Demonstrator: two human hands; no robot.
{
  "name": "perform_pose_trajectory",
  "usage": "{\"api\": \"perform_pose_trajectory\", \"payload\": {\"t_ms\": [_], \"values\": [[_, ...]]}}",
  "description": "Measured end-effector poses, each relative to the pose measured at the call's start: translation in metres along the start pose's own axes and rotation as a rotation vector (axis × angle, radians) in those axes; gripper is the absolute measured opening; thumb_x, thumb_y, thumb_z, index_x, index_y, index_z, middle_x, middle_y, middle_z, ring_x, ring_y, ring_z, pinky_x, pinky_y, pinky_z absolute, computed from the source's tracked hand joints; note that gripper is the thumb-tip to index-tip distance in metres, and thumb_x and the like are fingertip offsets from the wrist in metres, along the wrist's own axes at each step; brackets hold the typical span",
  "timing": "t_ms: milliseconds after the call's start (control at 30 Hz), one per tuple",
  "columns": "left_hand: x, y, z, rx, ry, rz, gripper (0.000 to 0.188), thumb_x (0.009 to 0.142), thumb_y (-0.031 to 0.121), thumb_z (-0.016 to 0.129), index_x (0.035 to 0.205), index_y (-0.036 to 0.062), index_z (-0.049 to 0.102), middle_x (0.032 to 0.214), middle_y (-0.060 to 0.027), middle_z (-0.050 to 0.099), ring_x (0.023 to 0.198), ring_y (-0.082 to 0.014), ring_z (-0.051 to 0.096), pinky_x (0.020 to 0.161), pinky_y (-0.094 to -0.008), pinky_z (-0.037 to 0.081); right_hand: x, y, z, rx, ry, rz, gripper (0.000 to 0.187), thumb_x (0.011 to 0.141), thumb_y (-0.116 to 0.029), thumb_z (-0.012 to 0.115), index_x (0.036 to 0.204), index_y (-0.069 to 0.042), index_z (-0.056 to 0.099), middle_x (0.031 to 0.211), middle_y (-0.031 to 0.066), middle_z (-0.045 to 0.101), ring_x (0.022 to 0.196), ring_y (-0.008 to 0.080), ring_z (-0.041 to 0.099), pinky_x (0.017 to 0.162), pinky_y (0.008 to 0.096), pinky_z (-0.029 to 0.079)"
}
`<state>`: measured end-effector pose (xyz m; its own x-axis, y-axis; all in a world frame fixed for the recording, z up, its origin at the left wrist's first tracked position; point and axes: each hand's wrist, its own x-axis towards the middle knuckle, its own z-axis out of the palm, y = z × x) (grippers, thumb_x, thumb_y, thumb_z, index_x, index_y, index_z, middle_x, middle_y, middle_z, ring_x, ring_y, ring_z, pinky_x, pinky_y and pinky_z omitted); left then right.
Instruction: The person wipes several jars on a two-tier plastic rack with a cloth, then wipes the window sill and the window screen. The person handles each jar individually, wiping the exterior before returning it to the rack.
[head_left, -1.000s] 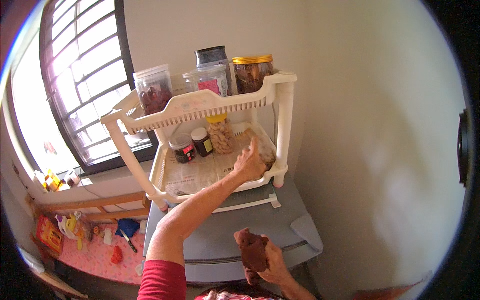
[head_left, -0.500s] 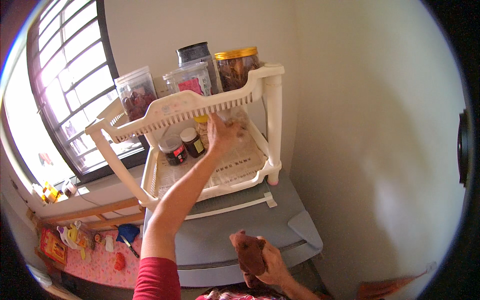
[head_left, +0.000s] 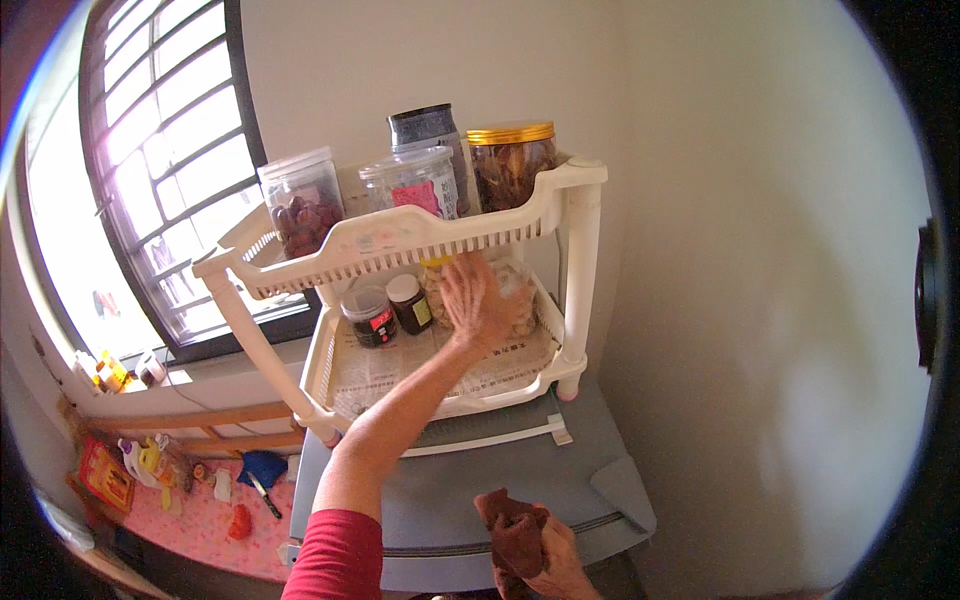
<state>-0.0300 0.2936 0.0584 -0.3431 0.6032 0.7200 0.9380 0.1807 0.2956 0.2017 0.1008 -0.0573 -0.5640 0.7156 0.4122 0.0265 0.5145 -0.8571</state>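
My left hand [head_left: 474,302] reaches into the lower tier of a white plastic rack [head_left: 480,405]. Its fingers are stretched out, back of the hand toward me. It is in front of a yellow-lidded jar [head_left: 436,290] with pale contents, largely hidden. A clear bag [head_left: 522,312] of pale pieces sits against the hand's right side; whether they touch is unclear. Left of the hand stand a dark jar with a white lid [head_left: 409,305] and a clear-lidded dark jar [head_left: 369,317]. Low in front, my right hand [head_left: 560,562] grips a bunched brown cloth [head_left: 515,540].
Printed paper [head_left: 400,366] lines the lower tier. The upper tier carries a jar of dark red pieces [head_left: 304,215], a clear tub [head_left: 410,185], a black-lidded container [head_left: 424,125] and a gold-lidded jar [head_left: 512,170]. The rack rests on a grey surface [head_left: 450,490], beside a barred window [head_left: 170,150].
The view has shifted, so the rack appears lower and further right. My left hand remains inside the lower tier, its fingers now straighter. My right hand still has the cloth, which has folded differently.
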Motion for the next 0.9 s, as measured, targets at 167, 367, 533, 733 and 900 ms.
{"api": "perform_pose_trajectory", "payload": {"t_ms": [167, 367, 533, 733, 900], "values": [[0.032, -0.047, -0.01, 0.028, 0.071, -0.311, 0.095, 0.056, 0.053, 0.073, 0.13, 0.0037, 0.041, 0.128, -0.0226, 0.039, 0.117, -0.0385, 0.031, 0.094, -0.0498, 0.024, 0.007, -0.011, 0.003, -0.119, 0.012, 0.044, 0.028, 0.087, -0.029, 0.054, 0.069, -0.008, 0.053, 0.062, 0.0129, 0.05, 0.054, 0.0294, 0.05, 0.051, 0.0435, 0.036], [0.04, -0.068, -0.011, 0.117, -0.203, -0.421, 0.096, 0.047, 0.053, 0.078, 0.123, 0.0022, 0.047, 0.132, -0.0235, 0.033, 0.123, -0.0389, 0.025, 0.096, -0.0525, 0.023, 0.026, -0.035, 0.016, -0.505, 0.058, 0.214, 0.04, 0.09, -0.034, 0.049, 0.059, -0.01, 0.053, 0.051, 0.0127, 0.047, 0.046, 0.0301, 0.047, 0.043, 0.0453, 0.033], [0.028, -0.061, -0.006, 0.015, -0.074, -0.37, 0.093, 0.047, 0.042, 0.079, 0.121, -0.0005, 0.041, 0.122, -0.0216, 0.04, 0.118, -0.0375, 0.031, 0.097, -0.0507, 0.025, 0.013, -0.033, 0.012, -0.001, 0.282, -0.081, 0.023, 0.086, -0.028, 0.057, 0.076, -0.007, 0.055, 0.066, 0.01, 0.05, 0.058, 0.0263, 0.051, 0.053, 0.0398, 0.038], [0.012, -0.036, -0.044, -0.24, 0.028, -0.285, 0.087, 0.052, 0.033, 0.08, 0.119, 0.0013, 0.035, 0.109, -0.0201, 0.052, 0.105, -0.0371, 0.05, 0.094, -0.0477, 0.035, -0.008, -0.006, 0.005, 0.214, 0.068, -0.017, 0.024, 0.084, -0.011, 0.065, 0.102, -0.001, 0.054, 0.1, 0.0084, 0.058, 0.084, 0.0146, 0.057, 0.072, 0.0286, 0.047], [-0.034, -0.032, -0.093, -0.451, 0.12, -0.038, 0.083, 0.057, 0.024, 0.082, 0.121, 0.0024, 0.034, 0.111, -0.0194, 0.055, 0.103, -0.0321, 0.056, 0.09, -0.0422, 0.044, -0.008, -0.003, 0.004, 0.027, 0.079, -0.133, 0.023, 0.087, -0.01, 0.061, 0.107, 0.0, 0.054, 0.103, 0.008, 0.059, 0.083, 0.0139, 0.057, 0.069, 0.0288, 0.049]]}}
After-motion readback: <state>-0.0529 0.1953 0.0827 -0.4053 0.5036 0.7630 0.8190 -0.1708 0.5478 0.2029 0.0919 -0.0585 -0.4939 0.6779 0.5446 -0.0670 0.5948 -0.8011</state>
